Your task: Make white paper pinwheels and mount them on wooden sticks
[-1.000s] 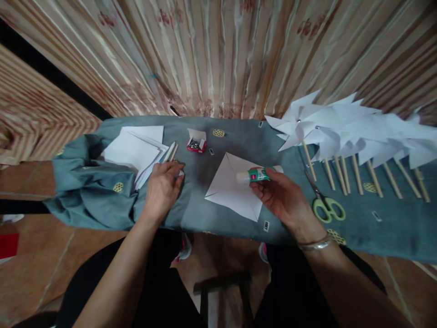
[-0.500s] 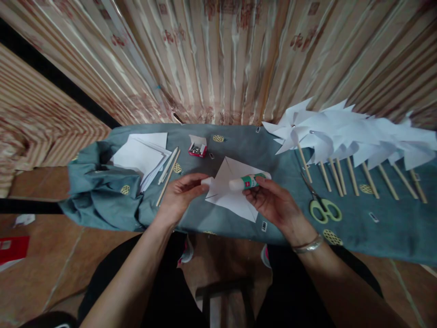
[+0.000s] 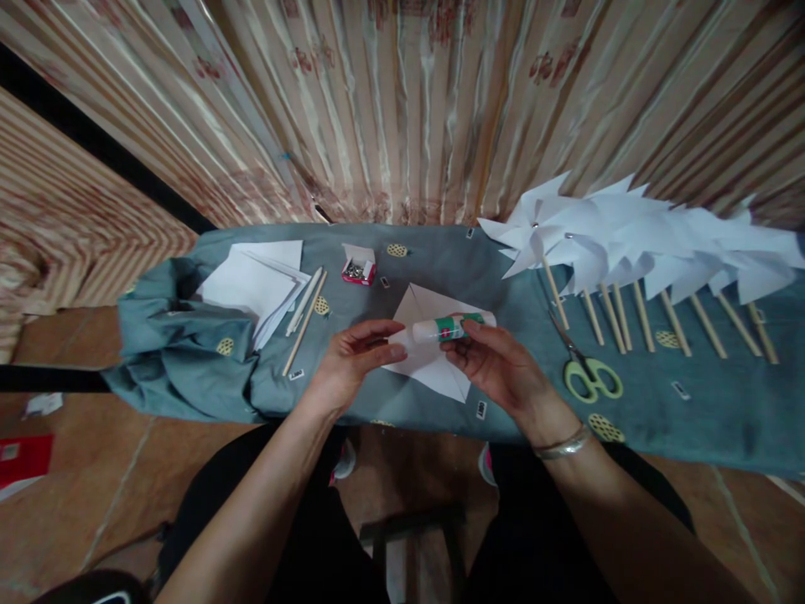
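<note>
My right hand (image 3: 496, 365) is closed round a green and white glue stick (image 3: 449, 327), held level over a white paper square (image 3: 440, 377) with creased diagonals. My left hand (image 3: 349, 361) pinches a small white cap (image 3: 402, 339) in its fingertips, right at the stick's left end. Both hands hover just above the teal cloth (image 3: 692, 419) on the table, near its front edge.
A stack of white paper (image 3: 251, 281), two wooden sticks (image 3: 305, 310) and a red box of pins (image 3: 358, 268) lie at the left. Green-handled scissors (image 3: 591, 377) and a row of white paper pinwheels (image 3: 629, 243) on sticks lie at the right. A striped curtain hangs behind.
My left hand left the sticks at the left, picked up the white cap and brought it to the glue stick's tip. My right hand stayed over the paper.
</note>
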A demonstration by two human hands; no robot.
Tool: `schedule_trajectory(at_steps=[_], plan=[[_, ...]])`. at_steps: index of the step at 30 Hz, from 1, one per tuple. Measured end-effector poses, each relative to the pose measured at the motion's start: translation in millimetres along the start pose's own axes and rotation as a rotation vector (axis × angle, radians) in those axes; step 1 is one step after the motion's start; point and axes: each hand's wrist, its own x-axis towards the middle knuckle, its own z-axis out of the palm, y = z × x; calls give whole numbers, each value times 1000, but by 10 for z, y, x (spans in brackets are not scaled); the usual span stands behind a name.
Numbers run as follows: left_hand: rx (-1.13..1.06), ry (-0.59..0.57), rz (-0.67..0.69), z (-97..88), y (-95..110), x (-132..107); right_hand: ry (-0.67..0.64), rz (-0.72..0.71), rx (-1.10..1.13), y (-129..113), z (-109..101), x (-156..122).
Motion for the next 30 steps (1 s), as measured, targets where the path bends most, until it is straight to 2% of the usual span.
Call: schedule_trajectory(at_steps=[5, 11, 19, 30], plan=[[-62, -24, -19, 34, -5, -5, -16, -25, -32, -26, -44, -3], [-218, -59, -45, 91, -5, 13, -37, -6, 57, -64, -18, -23], [-394, 125, -100, 147, -45, 115, -69, 53, 35, 28, -3, -18], [-455, 107, -114, 219, -35, 79, -31, 36, 35, 62, 27, 13]])
